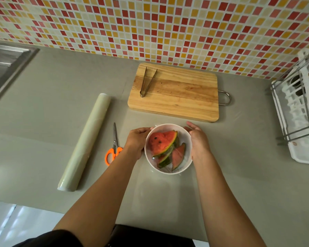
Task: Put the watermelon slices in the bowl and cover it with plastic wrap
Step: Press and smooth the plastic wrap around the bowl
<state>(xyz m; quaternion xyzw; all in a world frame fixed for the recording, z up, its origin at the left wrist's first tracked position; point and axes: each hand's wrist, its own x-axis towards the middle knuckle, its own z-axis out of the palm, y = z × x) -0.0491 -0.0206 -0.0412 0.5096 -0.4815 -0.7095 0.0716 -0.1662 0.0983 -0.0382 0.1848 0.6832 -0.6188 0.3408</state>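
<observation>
A white bowl (185,168) stands on the grey counter near the front edge. Several watermelon slices (161,142) lie inside it, red flesh up with green rinds. A clear sheet of plastic wrap (178,157) is stretched over the bowl's top, with faint glints and wrinkles. My left hand (136,141) cups the bowl's left side. My right hand (198,141) presses against its right side. Both hands hold the wrap's edges against the bowl's wall.
A roll of plastic wrap (86,142) lies to the left, with orange-handled scissors (114,148) beside it. Behind the bowl is a wooden cutting board (182,98) with metal tongs (145,82) on it. A sink (5,66) is far left, a dish rack (300,107) far right.
</observation>
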